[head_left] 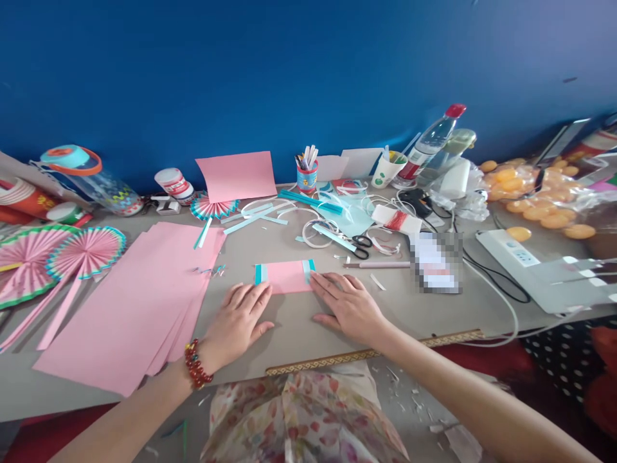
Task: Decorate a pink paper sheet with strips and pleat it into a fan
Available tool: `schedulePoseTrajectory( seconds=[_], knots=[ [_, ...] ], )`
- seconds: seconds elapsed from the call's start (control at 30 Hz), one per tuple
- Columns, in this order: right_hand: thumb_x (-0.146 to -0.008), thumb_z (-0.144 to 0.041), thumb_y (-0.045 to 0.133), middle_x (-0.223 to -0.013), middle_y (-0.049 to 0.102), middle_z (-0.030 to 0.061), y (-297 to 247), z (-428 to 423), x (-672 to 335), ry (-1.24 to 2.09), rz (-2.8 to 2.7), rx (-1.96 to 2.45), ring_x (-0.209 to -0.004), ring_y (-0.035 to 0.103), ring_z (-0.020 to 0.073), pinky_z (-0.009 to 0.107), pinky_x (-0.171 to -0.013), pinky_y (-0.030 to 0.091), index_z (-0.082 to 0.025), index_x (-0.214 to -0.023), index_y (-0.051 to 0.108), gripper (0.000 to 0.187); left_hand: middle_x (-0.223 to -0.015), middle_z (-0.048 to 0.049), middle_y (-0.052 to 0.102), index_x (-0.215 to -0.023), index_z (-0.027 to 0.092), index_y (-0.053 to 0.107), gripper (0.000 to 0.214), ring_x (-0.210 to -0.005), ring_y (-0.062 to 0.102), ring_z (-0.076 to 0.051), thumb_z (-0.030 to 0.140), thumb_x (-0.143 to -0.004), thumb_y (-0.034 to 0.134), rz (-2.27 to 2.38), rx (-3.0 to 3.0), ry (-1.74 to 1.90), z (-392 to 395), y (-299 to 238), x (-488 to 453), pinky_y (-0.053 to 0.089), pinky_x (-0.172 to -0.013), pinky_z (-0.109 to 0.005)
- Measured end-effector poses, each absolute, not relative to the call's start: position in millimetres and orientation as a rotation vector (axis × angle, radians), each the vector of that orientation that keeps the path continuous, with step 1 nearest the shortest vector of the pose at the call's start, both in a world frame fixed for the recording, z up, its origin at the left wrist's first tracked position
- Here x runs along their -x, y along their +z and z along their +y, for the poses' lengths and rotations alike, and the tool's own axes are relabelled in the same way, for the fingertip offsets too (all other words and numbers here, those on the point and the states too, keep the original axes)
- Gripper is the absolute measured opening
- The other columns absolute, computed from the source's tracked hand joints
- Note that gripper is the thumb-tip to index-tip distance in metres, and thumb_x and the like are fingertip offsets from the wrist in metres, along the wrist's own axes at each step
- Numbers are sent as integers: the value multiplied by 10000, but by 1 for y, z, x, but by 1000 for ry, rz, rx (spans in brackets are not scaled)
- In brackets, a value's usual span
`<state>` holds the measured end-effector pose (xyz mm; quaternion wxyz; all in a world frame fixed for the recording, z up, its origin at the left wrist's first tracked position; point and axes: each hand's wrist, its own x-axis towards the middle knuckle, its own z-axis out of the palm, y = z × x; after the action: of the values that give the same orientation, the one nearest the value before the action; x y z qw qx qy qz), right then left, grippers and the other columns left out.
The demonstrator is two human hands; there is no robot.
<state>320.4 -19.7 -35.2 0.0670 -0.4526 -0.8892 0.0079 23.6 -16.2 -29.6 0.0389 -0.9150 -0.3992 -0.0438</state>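
Observation:
A small pink paper (285, 276) with teal strips along both short ends lies flat on the grey table (289, 334) in front of me. My left hand (238, 321) rests flat with fingers spread, its fingertips at the paper's near left edge. My right hand (348, 305) also lies flat with fingers stretched out, its fingertips touching the paper's right teal strip. Neither hand holds anything. A red bead bracelet (195, 364) sits on my left wrist.
A stack of pink sheets (135, 308) lies to the left, beside folded paper fans (58, 257). Scissors (360, 246), paper strips, a pen cup (306, 175), a bottle (429, 145), a power strip (506, 247) and orange balls (535, 193) crowd the back and right.

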Motion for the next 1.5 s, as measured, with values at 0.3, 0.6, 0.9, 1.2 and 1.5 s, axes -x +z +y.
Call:
schedulePoseTrajectory(
  seconds=[0.3, 0.6, 0.9, 1.2, 1.5],
  knots=[
    [-956, -594, 438, -1507, 461, 82, -31, -24, -318, 49, -2638, 1405, -1292, 423, 296, 453, -1030, 331, -186, -1451, 457, 642, -1592, -128, 289, -1566, 147, 162, 810, -1461, 294, -283, 623, -947, 378, -1155, 2846, -176, -20, -35, -16, 183, -1201, -489],
    [-957, -257, 517, -1192, 663, 92, -13, -2, -262, -12, -2629, 1371, -1071, 514, 273, 414, -922, 375, -209, -1130, 659, 229, -1580, -179, 293, -1566, 116, 110, 819, -1472, 273, -285, 569, -959, 420, -1149, 2899, -252, -20, -42, -12, 249, -1188, -510],
    [-950, -255, 515, -1001, 668, 65, -9, 9, -252, 397, -2309, 1286, -850, 607, 179, 282, -731, 445, -203, -1004, 649, 153, -1387, -153, 497, -1390, 212, 402, 397, -1336, 462, -250, 287, -1001, 420, -1727, 2603, -1211, -26, -22, -5, 442, -1074, -443],
    [-862, -445, 642, -952, 751, 53, -8, 1, -227, 1333, -1350, 985, -945, 698, 248, 386, -858, 557, -223, -971, 708, 257, -1223, -135, 650, -1348, 177, 478, 402, -1155, 600, -248, 286, -963, 514, -1267, 2728, -869, 3, -4, -41, 499, -971, -416],
    [-855, -389, 628, -696, 677, 15, -10, -6, -261, 1196, -1759, 1316, -605, 619, 169, 280, -568, 485, -204, -864, 682, 193, -969, -79, 687, -1087, 184, 631, 240, -909, 628, -204, 134, -972, 426, -1169, 2661, -687, 22, -11, -37, 478, -785, -341]
  ],
)
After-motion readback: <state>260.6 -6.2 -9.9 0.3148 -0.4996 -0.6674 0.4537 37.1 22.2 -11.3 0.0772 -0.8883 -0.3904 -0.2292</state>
